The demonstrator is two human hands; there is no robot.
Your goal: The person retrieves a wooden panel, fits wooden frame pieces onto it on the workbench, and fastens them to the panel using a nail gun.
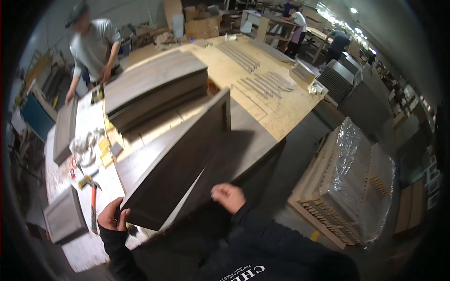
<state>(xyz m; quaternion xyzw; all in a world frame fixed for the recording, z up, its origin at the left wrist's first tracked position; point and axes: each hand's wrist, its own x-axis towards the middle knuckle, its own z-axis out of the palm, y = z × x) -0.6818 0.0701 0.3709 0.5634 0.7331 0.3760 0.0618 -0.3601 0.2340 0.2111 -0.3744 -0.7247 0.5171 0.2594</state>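
A long dark wood-grain panel [180, 152] with a raised rim stands tilted on its edge across the near side of the worktable. My left hand [112, 214] grips its near left corner, with the thumb on the face toward me. Under and beyond it lies a flat wood-grain board [246, 145]. To the right of the tilted panel, above the board's near edge, my right hand [228, 196] is closed with its fingers curled together. Whatever those fingers hold, if anything, is hidden. The right hand is apart from the tilted panel.
A stack of panels [154, 84] sits behind. A hammer [93, 206], a small framed panel [66, 215] and a crumpled cloth [88, 146] lie at left. Thin strips [267, 85] lie on the far plywood. Film-wrapped boards [347, 182] stand right. A co-worker [93, 47] handles another panel.
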